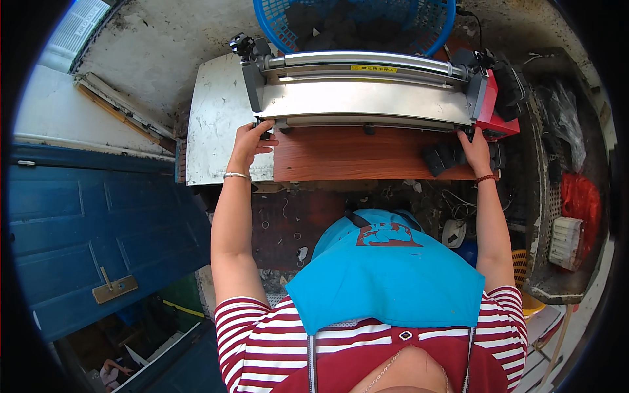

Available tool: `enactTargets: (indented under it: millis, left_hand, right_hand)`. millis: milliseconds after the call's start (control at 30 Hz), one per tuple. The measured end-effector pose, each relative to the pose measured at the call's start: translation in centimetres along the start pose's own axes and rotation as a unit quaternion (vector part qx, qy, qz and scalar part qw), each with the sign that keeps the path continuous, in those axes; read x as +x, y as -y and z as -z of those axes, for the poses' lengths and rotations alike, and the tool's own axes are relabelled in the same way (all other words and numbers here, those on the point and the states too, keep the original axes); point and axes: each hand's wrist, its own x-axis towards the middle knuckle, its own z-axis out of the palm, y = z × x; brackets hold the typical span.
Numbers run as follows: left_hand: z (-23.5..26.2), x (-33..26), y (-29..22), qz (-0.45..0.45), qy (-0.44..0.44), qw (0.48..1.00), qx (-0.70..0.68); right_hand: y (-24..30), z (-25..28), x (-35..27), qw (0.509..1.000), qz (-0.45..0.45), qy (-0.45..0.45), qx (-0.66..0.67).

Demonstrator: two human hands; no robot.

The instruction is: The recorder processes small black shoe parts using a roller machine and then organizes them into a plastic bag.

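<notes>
A silver roller machine (pixel 367 98) with a red end block (pixel 493 105) sits on a wooden-topped bench (pixel 347 157). My left hand (pixel 249 141) reaches to the machine's left front corner, its fingers touching a small black part there. My right hand (pixel 475 149) rests at the right front corner, next to a few dark fabric pieces (pixel 440 157) lying on the wood. Whether either hand grips anything is unclear. I wear a silver bracelet on the left wrist and a red band on the right.
A blue mesh basket (pixel 275 29) holding dark pieces stands behind the machine. A metal plate (pixel 216 124) extends the bench to the left. A blue door (pixel 92 229) is at left. At right, a cluttered shelf (pixel 557 196) holds black items, a red bag (pixel 582 200) and a white part.
</notes>
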Motion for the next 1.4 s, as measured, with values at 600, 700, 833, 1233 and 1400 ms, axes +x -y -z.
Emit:
enactTargets:
  millis: [600,700,833,1233,1400]
  left_hand:
    - [0.5,0.0,0.0,0.009,0.043,0.999,-0.022]
    - [0.2,-0.1,-0.3,0.011,0.037,0.999,-0.036]
    - [0.3,-0.2,-0.1,0.011,0.035,0.999,-0.036]
    - [0.2,0.0,0.0,-0.003,0.033,0.999,-0.032]
    - [0.3,0.0,0.1,-0.002,0.029,0.999,-0.028]
  right_hand:
    - [0.6,0.0,0.4,0.999,-0.028,0.018,0.001]
    - [-0.1,-0.4,1.2,0.999,-0.033,0.007,-0.014]
    - [2.2,1.3,2.4,0.982,-0.114,0.133,0.073]
    - [0.6,-0.7,3.7,0.989,-0.114,0.090,0.013]
    - [1.1,-1.0,3.3,0.994,-0.101,0.037,-0.015]
